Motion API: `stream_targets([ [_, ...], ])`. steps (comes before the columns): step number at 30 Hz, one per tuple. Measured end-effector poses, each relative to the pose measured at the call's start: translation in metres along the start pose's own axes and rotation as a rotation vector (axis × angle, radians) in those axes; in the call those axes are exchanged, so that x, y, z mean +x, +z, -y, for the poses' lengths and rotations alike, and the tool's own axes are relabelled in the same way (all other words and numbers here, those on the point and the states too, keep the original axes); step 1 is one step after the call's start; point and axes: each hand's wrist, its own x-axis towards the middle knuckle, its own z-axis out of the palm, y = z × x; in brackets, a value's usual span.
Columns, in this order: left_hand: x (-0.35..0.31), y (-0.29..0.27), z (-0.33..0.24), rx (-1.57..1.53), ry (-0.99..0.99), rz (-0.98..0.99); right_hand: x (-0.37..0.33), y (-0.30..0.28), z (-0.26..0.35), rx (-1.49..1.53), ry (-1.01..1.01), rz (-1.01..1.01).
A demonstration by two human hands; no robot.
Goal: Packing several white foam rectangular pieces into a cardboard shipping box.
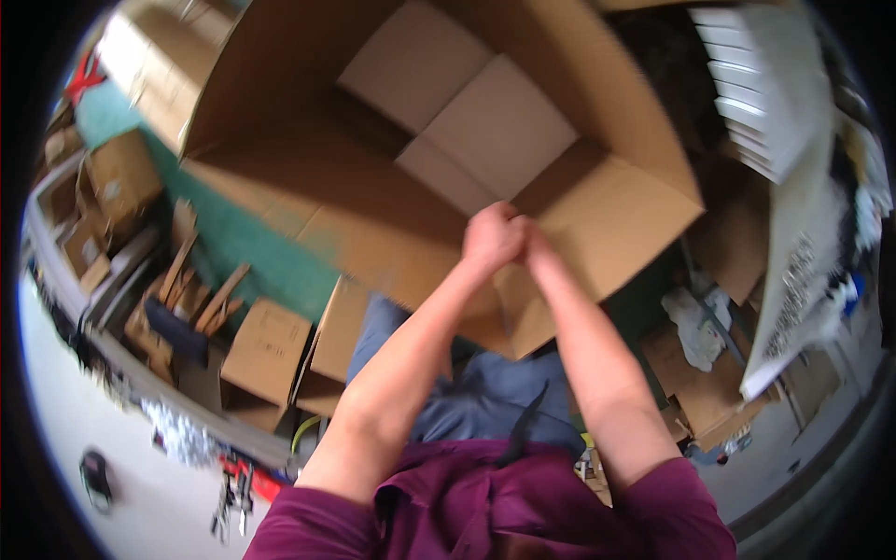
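A large brown cardboard box (616, 215) stands open in front of me, its walls rising around a paler bottom (490, 121) with a seam between the panels. Over the box's near corner, my left hand (491, 239) and my right hand (535, 245) meet, both closed with fingers curled in. The two hands touch or nearly touch each other. Anything between the fingers is hidden or too small to make out. Both forearms reach forward from my body, above the near walls.
At left, a smaller carton (266, 359) stands near a grey bin (140, 350) of cardboard scraps. White louvred panels (742, 93) rise at the right. A crumpled plastic bag (695, 327) lies on cardboard at lower right. Green floor (233, 238) shows between things.
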Motion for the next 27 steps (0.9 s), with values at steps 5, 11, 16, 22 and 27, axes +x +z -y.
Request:
stream_targets([
  [5,-0.023,-0.038,-0.011,-0.226,0.190,-0.074,-0.047,0.050,0.221,-0.629,0.133,-0.270],
  [11,-0.044,-0.058,-0.098,-0.398,0.409,-0.020,-0.122,0.010,0.281,-0.384,-0.117,-0.628],
  [16,-0.049,-0.056,-0.179,-0.343,0.521,0.011,-0.164,-0.044,0.306,-0.309,-0.237,-0.986],
  [22,-0.032,-0.050,-0.256,-0.499,0.457,0.038,-0.182,-0.076,0.318,-0.214,-0.396,-1.092],
  [27,-0.016,-0.038,-0.283,-0.669,0.383,0.120,-0.188,-0.079,0.309,-0.190,-0.384,-1.082],
])
